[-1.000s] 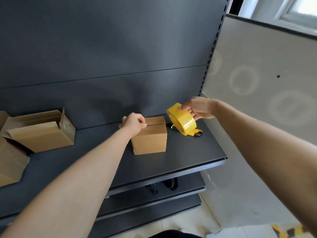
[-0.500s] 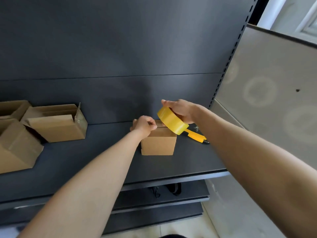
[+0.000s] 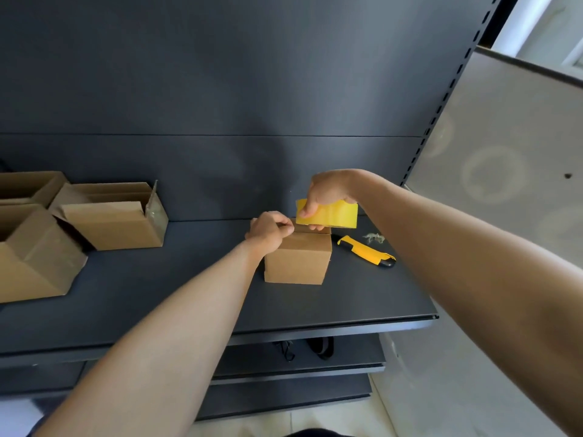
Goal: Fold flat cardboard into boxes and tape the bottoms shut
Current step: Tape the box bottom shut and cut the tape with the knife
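A small folded cardboard box stands on the dark shelf. My left hand rests curled on its top left edge, thumb and forefinger pinched together at the flap; what they pinch is too small to tell. My right hand grips a yellow tape roll, seen edge-on, just above the box's back edge. A yellow utility knife lies to the right of the box.
Three open cardboard boxes sit at the left: one on its side, one nearer me, one behind. Bits of crumpled tape lie by the knife. A pale panel bounds the right. Lower shelves lie below.
My right hand has brought the tape roll left and over the box, turning it edge-on. The knife it hid now lies uncovered. My left hand has stayed on the box top.
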Available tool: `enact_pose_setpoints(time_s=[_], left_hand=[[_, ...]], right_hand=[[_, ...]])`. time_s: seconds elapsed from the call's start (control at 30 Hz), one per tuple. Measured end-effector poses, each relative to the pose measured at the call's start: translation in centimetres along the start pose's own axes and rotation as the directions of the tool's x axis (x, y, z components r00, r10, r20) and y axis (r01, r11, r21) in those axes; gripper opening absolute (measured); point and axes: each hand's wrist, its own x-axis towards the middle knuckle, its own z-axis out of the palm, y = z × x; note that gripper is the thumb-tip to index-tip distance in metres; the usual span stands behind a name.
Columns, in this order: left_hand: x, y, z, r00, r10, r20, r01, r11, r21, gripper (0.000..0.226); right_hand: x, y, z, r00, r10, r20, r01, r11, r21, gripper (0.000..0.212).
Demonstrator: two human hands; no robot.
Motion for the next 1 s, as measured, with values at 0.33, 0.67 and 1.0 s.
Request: enact_pose_setpoints(time_s=[0.33, 0.67, 1.0], left_hand=[[-0.1, -0.2, -0.7, 1.0, 0.007, 0.0, -0.007, 1.0, -0.027, 0.006], [0.3, -0.5, -0.5, 1.0, -0.01, -0.009, 0.01, 1.0, -0.016, 0.008], [-0.3, 2.3, -4.1, 0.98, -0.166, 0.112, 0.191, 0.94, -0.282, 0.023]], right_hand=[[1.0, -0.5, 0.9, 0.999, 0.029, 0.024, -0.021, 0.959, -0.284, 0.028], [1.3, 0.2, -0.9, 0.999, 0.044, 0.03, -0.05, 0.964, 0.262, 0.017], [1.5, -1.2, -0.7, 0.998, 0.027, 0.062, -0.039, 0.978, 0.203, 0.041]])
